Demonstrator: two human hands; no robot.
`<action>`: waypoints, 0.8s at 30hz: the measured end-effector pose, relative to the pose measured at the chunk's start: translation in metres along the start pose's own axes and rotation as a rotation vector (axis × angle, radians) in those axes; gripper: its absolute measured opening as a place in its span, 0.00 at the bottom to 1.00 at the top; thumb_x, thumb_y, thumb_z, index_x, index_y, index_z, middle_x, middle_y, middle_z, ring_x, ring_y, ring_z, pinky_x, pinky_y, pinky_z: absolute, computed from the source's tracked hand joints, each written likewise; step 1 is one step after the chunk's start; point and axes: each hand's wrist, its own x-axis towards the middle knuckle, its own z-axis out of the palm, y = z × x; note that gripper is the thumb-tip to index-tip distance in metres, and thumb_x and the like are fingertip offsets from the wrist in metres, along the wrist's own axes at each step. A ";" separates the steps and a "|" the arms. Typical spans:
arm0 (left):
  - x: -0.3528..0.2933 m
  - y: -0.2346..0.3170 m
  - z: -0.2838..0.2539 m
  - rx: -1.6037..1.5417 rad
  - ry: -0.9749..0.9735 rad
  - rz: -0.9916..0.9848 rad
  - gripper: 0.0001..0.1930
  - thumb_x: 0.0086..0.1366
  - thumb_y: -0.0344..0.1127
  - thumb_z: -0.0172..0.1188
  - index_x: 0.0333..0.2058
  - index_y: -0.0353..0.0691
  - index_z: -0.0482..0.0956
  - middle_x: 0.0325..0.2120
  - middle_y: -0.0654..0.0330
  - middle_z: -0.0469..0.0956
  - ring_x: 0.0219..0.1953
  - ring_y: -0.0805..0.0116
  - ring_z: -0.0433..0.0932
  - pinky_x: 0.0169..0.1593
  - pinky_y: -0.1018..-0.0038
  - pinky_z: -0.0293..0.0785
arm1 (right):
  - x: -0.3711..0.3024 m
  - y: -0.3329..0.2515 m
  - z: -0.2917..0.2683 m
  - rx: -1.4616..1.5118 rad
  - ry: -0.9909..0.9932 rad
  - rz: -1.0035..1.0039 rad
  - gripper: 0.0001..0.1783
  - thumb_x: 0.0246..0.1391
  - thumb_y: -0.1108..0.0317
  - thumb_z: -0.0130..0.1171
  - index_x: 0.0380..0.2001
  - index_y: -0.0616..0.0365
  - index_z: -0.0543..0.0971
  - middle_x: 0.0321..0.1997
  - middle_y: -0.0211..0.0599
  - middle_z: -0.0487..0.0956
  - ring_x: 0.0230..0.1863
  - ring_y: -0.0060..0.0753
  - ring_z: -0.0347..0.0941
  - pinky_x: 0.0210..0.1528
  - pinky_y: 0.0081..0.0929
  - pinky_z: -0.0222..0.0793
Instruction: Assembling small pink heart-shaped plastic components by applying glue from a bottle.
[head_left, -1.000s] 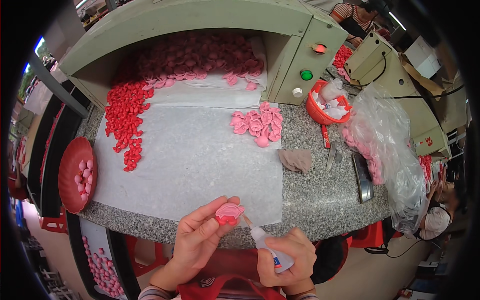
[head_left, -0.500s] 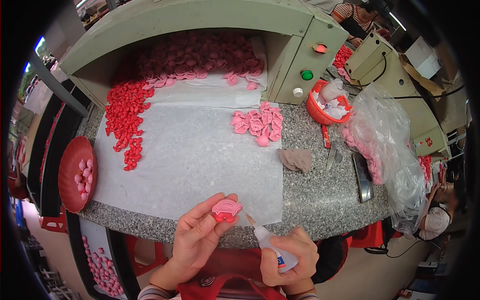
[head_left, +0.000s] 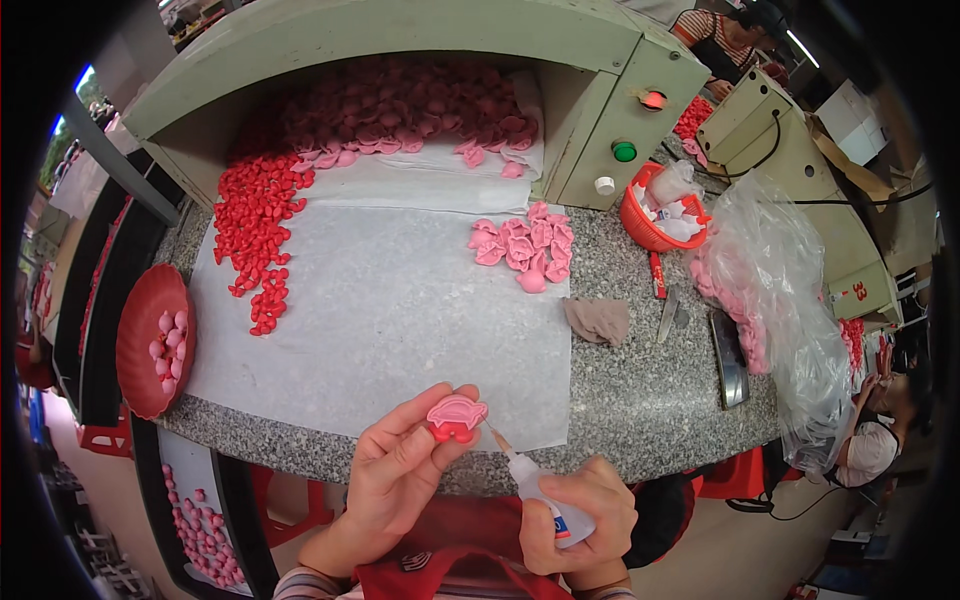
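Between its thumb and fingers, my left hand point(head_left: 392, 475) holds a small pink-and-red moulded piece point(head_left: 456, 412), its hollow pink side showing and the red part underneath. My right hand point(head_left: 598, 515) is wrapped around a small translucent squeeze bottle point(head_left: 530, 480) with a fine nozzle. The nozzle points up and left, its tip at the right edge of the piece; whether it touches I cannot tell. Beyond my hands lies a white sheet point(head_left: 400, 330), with a group of pink shells point(head_left: 525, 245) and a spread of small red parts point(head_left: 250, 220) on it.
A green-grey machine housing point(head_left: 400, 40) arches over a heap of pink shells point(head_left: 420, 110). A red dish point(head_left: 150, 390) with assembled pieces stands at left. Rightward are a grey cloth point(head_left: 598, 320), an orange basket point(head_left: 650, 235) of bottles, a phone point(head_left: 730, 360) and a plastic bag point(head_left: 790, 290).
My view has turned slightly, so the bench and machine appear a little farther right. Both hands, the piece and the bottle keep almost the same pose.
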 end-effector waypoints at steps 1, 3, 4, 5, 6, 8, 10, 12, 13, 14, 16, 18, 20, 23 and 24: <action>0.000 0.000 0.000 0.000 0.001 -0.001 0.21 0.60 0.26 0.50 0.53 0.28 0.62 0.53 0.40 0.61 0.54 0.49 0.66 0.54 0.63 0.68 | -0.001 0.000 0.000 -0.003 -0.005 0.000 0.16 0.31 0.78 0.62 0.30 0.62 0.74 0.16 0.31 0.74 0.10 0.22 0.59 0.13 0.16 0.53; 0.000 0.000 0.000 0.000 0.005 -0.001 0.21 0.60 0.26 0.50 0.53 0.29 0.62 0.53 0.40 0.62 0.54 0.50 0.66 0.54 0.63 0.68 | -0.001 0.001 0.002 0.000 0.001 -0.005 0.16 0.31 0.78 0.62 0.30 0.62 0.74 0.16 0.30 0.73 0.10 0.22 0.59 0.13 0.16 0.53; -0.001 0.000 0.000 0.001 0.008 -0.002 0.21 0.60 0.26 0.50 0.53 0.29 0.62 0.53 0.41 0.62 0.54 0.50 0.65 0.54 0.64 0.68 | -0.001 0.001 0.002 0.003 0.009 -0.011 0.16 0.31 0.78 0.62 0.30 0.62 0.74 0.16 0.30 0.73 0.10 0.22 0.59 0.13 0.17 0.53; -0.001 0.000 0.000 0.001 0.008 -0.002 0.21 0.60 0.26 0.50 0.53 0.29 0.62 0.53 0.41 0.62 0.54 0.50 0.65 0.54 0.64 0.68 | 0.000 0.001 0.003 0.003 0.009 -0.011 0.16 0.31 0.78 0.62 0.30 0.62 0.74 0.16 0.30 0.73 0.10 0.22 0.59 0.13 0.17 0.53; -0.001 0.000 0.000 0.004 0.010 -0.001 0.21 0.60 0.26 0.50 0.53 0.29 0.62 0.53 0.41 0.62 0.54 0.50 0.65 0.54 0.64 0.68 | 0.001 0.000 0.003 0.002 0.004 -0.007 0.16 0.31 0.78 0.62 0.30 0.62 0.74 0.16 0.31 0.74 0.10 0.22 0.59 0.13 0.17 0.53; -0.001 0.000 0.000 0.007 0.012 0.001 0.21 0.60 0.26 0.50 0.53 0.29 0.63 0.53 0.41 0.62 0.54 0.50 0.65 0.54 0.64 0.68 | 0.001 0.000 0.003 0.001 -0.001 -0.002 0.16 0.31 0.78 0.62 0.30 0.62 0.74 0.16 0.31 0.74 0.10 0.22 0.59 0.13 0.17 0.53; -0.002 0.000 0.000 0.011 0.003 0.013 0.21 0.60 0.26 0.50 0.53 0.29 0.62 0.53 0.41 0.62 0.54 0.50 0.65 0.54 0.64 0.69 | 0.001 0.000 0.003 -0.006 0.002 -0.006 0.16 0.31 0.78 0.62 0.30 0.62 0.74 0.17 0.31 0.74 0.10 0.23 0.60 0.13 0.16 0.53; -0.003 0.001 -0.001 0.032 -0.026 0.014 0.21 0.61 0.27 0.49 0.53 0.29 0.62 0.53 0.42 0.62 0.55 0.54 0.65 0.56 0.64 0.66 | 0.001 -0.001 0.003 -0.009 -0.013 -0.005 0.16 0.31 0.78 0.62 0.30 0.62 0.74 0.17 0.31 0.74 0.10 0.22 0.60 0.13 0.16 0.53; -0.002 0.001 -0.002 0.053 -0.054 0.013 0.21 0.62 0.28 0.49 0.54 0.30 0.62 0.54 0.44 0.62 0.55 0.57 0.64 0.57 0.65 0.63 | 0.001 -0.001 0.004 -0.012 -0.029 -0.003 0.16 0.31 0.78 0.62 0.30 0.62 0.74 0.17 0.31 0.74 0.10 0.22 0.60 0.13 0.16 0.53; -0.001 0.002 -0.004 0.051 -0.053 0.013 0.21 0.62 0.28 0.49 0.54 0.30 0.62 0.54 0.44 0.62 0.55 0.57 0.64 0.57 0.65 0.63 | 0.001 -0.003 0.005 -0.012 -0.031 -0.001 0.16 0.31 0.78 0.62 0.30 0.62 0.74 0.17 0.31 0.74 0.10 0.22 0.60 0.13 0.16 0.53; -0.002 0.002 -0.003 0.054 -0.042 0.017 0.21 0.62 0.27 0.49 0.54 0.30 0.62 0.54 0.44 0.62 0.55 0.58 0.64 0.57 0.65 0.64 | 0.001 -0.007 0.006 -0.028 -0.057 0.034 0.13 0.33 0.77 0.56 0.29 0.60 0.71 0.15 0.32 0.71 0.11 0.26 0.58 0.14 0.20 0.54; -0.002 0.001 -0.003 0.050 -0.043 0.018 0.21 0.62 0.27 0.49 0.53 0.30 0.62 0.54 0.44 0.62 0.55 0.58 0.64 0.57 0.65 0.64 | 0.001 -0.007 0.006 -0.025 -0.055 0.030 0.13 0.33 0.77 0.56 0.29 0.60 0.72 0.15 0.32 0.71 0.11 0.26 0.58 0.13 0.20 0.54; -0.002 0.001 -0.003 0.046 -0.044 0.019 0.21 0.62 0.27 0.49 0.53 0.30 0.62 0.54 0.44 0.62 0.55 0.58 0.64 0.57 0.65 0.64 | 0.001 -0.007 0.006 -0.023 -0.054 0.026 0.13 0.33 0.77 0.57 0.29 0.60 0.72 0.15 0.32 0.71 0.11 0.25 0.58 0.13 0.20 0.54; -0.002 0.002 -0.003 0.053 -0.042 0.019 0.21 0.62 0.27 0.49 0.53 0.30 0.62 0.54 0.43 0.62 0.55 0.58 0.65 0.57 0.65 0.64 | 0.001 -0.007 0.006 -0.019 -0.053 0.028 0.13 0.33 0.77 0.57 0.28 0.60 0.72 0.15 0.31 0.71 0.11 0.25 0.58 0.13 0.19 0.53; -0.002 0.002 -0.003 0.058 -0.039 0.017 0.21 0.62 0.28 0.49 0.53 0.30 0.62 0.53 0.43 0.62 0.55 0.58 0.65 0.57 0.65 0.64 | 0.000 -0.007 0.006 -0.019 -0.059 0.030 0.13 0.33 0.77 0.57 0.28 0.60 0.72 0.15 0.31 0.71 0.11 0.25 0.58 0.13 0.19 0.53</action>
